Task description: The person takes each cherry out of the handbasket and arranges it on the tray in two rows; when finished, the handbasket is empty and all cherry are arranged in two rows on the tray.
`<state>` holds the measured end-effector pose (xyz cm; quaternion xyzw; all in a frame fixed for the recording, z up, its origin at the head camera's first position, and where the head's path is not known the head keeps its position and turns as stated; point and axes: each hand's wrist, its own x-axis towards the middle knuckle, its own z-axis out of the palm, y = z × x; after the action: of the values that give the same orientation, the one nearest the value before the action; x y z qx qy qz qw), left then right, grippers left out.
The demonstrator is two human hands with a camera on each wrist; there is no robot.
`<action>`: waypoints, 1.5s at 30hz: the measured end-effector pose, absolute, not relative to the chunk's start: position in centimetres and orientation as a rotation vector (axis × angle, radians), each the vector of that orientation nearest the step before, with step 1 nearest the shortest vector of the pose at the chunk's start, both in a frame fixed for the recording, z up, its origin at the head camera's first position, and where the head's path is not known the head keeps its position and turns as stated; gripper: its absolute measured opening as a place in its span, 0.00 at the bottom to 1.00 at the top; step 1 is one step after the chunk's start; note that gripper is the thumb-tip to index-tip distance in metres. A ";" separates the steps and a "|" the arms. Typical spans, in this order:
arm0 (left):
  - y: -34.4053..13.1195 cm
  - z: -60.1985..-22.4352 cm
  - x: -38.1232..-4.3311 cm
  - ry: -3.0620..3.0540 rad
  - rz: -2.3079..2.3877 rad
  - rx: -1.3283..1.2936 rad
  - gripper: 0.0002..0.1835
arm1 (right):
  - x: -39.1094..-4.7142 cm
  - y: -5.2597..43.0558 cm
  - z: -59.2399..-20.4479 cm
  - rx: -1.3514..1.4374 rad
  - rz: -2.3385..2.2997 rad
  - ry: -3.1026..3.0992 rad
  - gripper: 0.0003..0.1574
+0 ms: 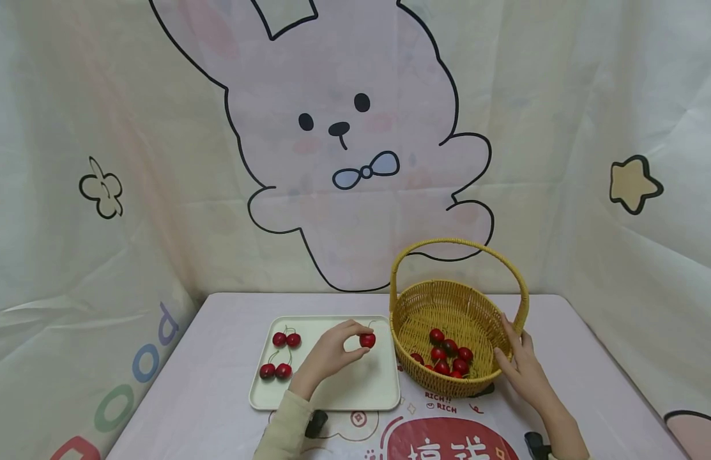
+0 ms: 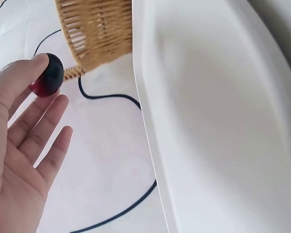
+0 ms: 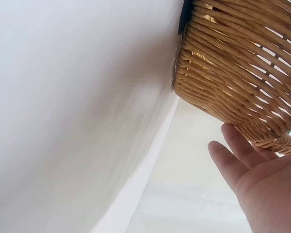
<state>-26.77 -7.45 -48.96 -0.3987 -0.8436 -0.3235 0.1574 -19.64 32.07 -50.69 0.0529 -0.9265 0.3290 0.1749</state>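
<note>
My left hand [image 1: 330, 350] pinches a dark red cherry [image 1: 367, 340] between thumb and fingertips, over the right part of a white tray [image 1: 344, 399]. In the left wrist view the same cherry [image 2: 49, 76] looks nearly black on one side, and the other fingers are spread. Two pairs of stemmed cherries [image 1: 283, 370] lie on the tray's left side. To the tray's right stands a yellow woven basket [image 1: 430, 300] with a tall handle, holding several cherries [image 1: 438, 353]. My right hand [image 1: 524, 367] holds the basket's right rim, with fingers along the outer wall [image 3: 247, 87].
The table [image 1: 177, 396] has a pale cover with a red printed patch [image 1: 447, 441] near the front. Fabric walls with a rabbit drawing [image 1: 344, 211] close off the back and sides. The basket's handle [image 1: 455, 241] arches high above its rim.
</note>
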 end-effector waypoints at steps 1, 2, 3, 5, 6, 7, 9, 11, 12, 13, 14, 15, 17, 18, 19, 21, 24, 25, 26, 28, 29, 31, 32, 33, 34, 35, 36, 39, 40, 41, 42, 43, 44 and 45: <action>-7.8 -49.0 -26.8 -2.421 -0.928 -1.133 0.17 | -19.6 32.1 -50.7 0.150 0.932 -2.624 0.45; -8.1 -49.0 -26.8 -2.429 -0.930 -1.125 0.17 | -19.6 32.1 -50.7 0.149 0.932 -2.624 0.45; -8.4 -49.0 -26.8 -2.445 -0.933 -1.111 0.17 | -19.6 32.1 -50.7 0.148 0.931 -2.624 0.45; -9.1 -49.1 -26.9 -2.468 -0.925 -1.081 0.17 | -19.6 32.1 -50.7 0.147 0.928 -2.625 0.45; -9.4 -49.1 -26.9 -2.478 -0.923 -1.065 0.17 | -19.6 32.1 -50.7 0.148 0.928 -2.625 0.45; -9.8 -49.1 -27.0 -2.486 -0.921 -1.050 0.17 | -19.6 32.1 -50.7 0.148 0.928 -2.625 0.45; -10.4 -49.1 -27.0 -2.506 -0.913 -1.018 0.17 | -19.6 32.1 -50.7 0.148 0.927 -2.624 0.45; -11.0 -49.2 -27.1 -2.518 -0.907 -0.993 0.17 | -19.6 32.1 -50.7 0.146 0.927 -2.624 0.45; -11.3 -49.2 -27.2 -2.517 -0.900 -0.987 0.17 | -19.6 32.1 -50.7 0.146 0.927 -2.621 0.45; -11.7 -49.2 -27.2 -2.521 -0.890 -0.980 0.17 | -19.6 32.1 -50.7 0.145 0.927 -2.621 0.45; -12.0 -49.2 -27.3 -2.521 -0.880 -0.973 0.17 | -19.6 32.1 -50.7 0.144 0.926 -2.621 0.45; -12.3 -49.2 -27.3 -2.524 -0.875 -0.964 0.17 | -19.6 32.1 -50.7 0.143 0.928 -2.622 0.45; -12.9 -49.2 -27.5 -2.524 -0.866 -0.953 0.17 | -19.6 32.1 -50.7 0.144 0.929 -2.622 0.45; -13.3 -49.2 -27.5 -2.524 -0.858 -0.945 0.17 | -19.6 32.1 -50.7 0.144 0.928 -2.622 0.45; -13.6 -49.1 -27.6 -2.524 -0.849 -0.940 0.17 | -19.6 32.1 -50.6 0.144 0.930 -2.623 0.45; -14.2 -49.2 -27.8 -2.528 -0.824 -0.930 0.17 | -19.6 32.1 -50.6 0.146 0.932 -2.624 0.45; -15.1 -49.3 -28.1 -2.548 -0.750 -0.904 0.17 | -19.6 32.1 -50.6 0.145 0.932 -2.625 0.45; -15.4 -49.4 -28.3 -2.562 -0.735 -0.894 0.17 | -19.6 32.1 -50.6 0.144 0.933 -2.627 0.45; -15.6 -49.5 -28.4 -2.584 -0.725 -0.879 0.17 | -19.6 32.0 -50.6 0.141 0.931 -2.629 0.45; -16.0 -49.7 -28.6 -2.625 -0.707 -0.844 0.17 | -19.6 32.0 -50.6 0.139 0.927 -2.630 0.45; -16.2 -49.8 -28.7 -2.643 -0.706 -0.827 0.16 | -19.6 32.0 -50.6 0.140 0.925 -2.629 0.46; -16.5 -50.0 -29.0 -2.669 -0.693 -0.801 0.16 | -19.6 32.0 -50.6 0.138 0.923 -2.630 0.46; -16.7 -50.1 -29.1 -2.678 -0.687 -0.790 0.16 | -19.6 32.0 -50.6 0.140 0.922 -2.628 0.46; -16.8 -50.1 -29.1 -2.686 -0.683 -0.778 0.16 | -19.6 32.1 -50.6 0.142 0.922 -2.626 0.46; -16.9 -50.2 -29.2 -2.690 -0.680 -0.767 0.17 | -19.6 32.1 -50.7 0.143 0.922 -2.624 0.46; -16.9 -50.2 -29.2 -2.697 -0.675 -0.757 0.17 | -19.6 32.1 -50.7 0.144 0.923 -2.624 0.46; -17.0 -50.2 -29.3 -2.703 -0.675 -0.751 0.17 | -19.6 32.1 -50.7 0.144 0.925 -2.625 0.46; -17.1 -50.1 -29.3 -2.729 -0.679 -0.717 0.16 | -19.6 32.1 -50.8 0.142 0.924 -2.628 0.46; -17.1 -50.1 -29.3 -2.736 -0.678 -0.709 0.16 | -19.7 32.2 -50.8 0.140 0.924 -2.630 0.46; -17.2 -50.1 -29.2 -2.744 -0.679 -0.701 0.16 | -19.7 32.2 -50.8 0.139 0.924 -2.632 0.46; -17.2 -50.1 -29.3 -2.750 -0.682 -0.696 0.16 | -19.7 32.2 -50.8 0.138 0.924 -2.632 0.46; -17.2 -50.1 -29.3 -2.758 -0.682 -0.690 0.16 | -19.7 32.2 -50.8 0.138 0.923 -2.632 0.46; -17.2 -50.1 -29.3 -2.765 -0.684 -0.685 0.16 | -19.7 32.2 -50.8 0.141 0.925 -2.629 0.46; -17.2 -50.1 -29.3 -2.771 -0.685 -0.679 0.16 | -19.7 32.2 -50.8 0.144 0.927 -2.627 0.46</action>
<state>-29.30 -17.21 -50.15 -0.2301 -0.9393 -0.2323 0.1037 -19.72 32.16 -50.83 0.0508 -0.9272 0.3272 0.1750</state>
